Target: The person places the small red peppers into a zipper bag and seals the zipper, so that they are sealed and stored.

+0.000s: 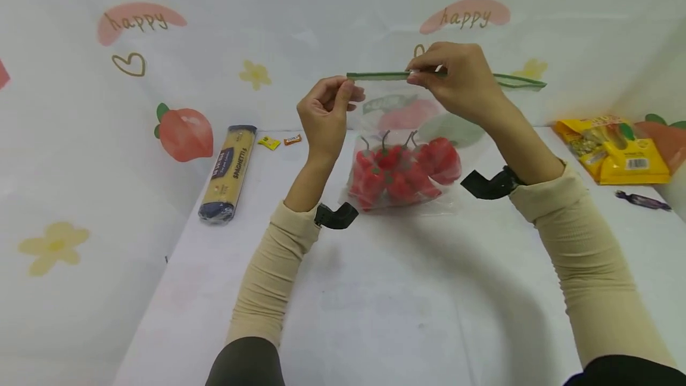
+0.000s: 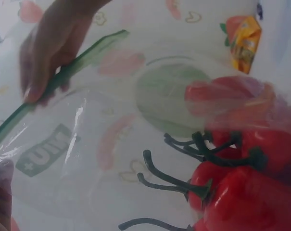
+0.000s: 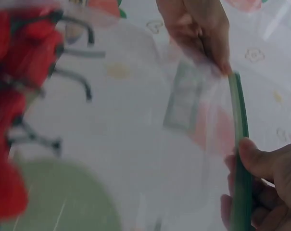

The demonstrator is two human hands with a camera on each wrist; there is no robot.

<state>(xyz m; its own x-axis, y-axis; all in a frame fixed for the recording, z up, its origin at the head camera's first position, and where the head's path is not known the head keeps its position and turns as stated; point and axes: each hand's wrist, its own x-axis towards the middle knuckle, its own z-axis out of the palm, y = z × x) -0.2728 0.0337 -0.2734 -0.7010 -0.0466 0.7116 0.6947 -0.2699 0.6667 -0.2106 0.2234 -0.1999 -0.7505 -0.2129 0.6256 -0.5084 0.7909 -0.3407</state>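
A clear zip bag [image 1: 395, 113] hangs upright between my hands, its green zip strip [image 1: 377, 76] at the top. Inside, toward the bottom, are several red peppers [image 1: 402, 174] with dark green stems. My left hand [image 1: 327, 109] pinches the left end of the strip between thumb and finger. Farther right along the same strip, my right hand [image 1: 461, 79] pinches it with thumb and fingers. In the right wrist view, the right thumb [image 3: 256, 156] presses on the green strip. The strip's right end looks parted into two edges.
A spaghetti pack [image 1: 227, 174] lies on the left of the white table [image 1: 375, 314], near a yellow wrapped candy [image 1: 269, 143] and an orange one [image 1: 292, 140]. At right lie a yellow snack bag [image 1: 616, 151] and a dark purple wrapped candy [image 1: 643, 201]. A patterned backdrop stands behind.
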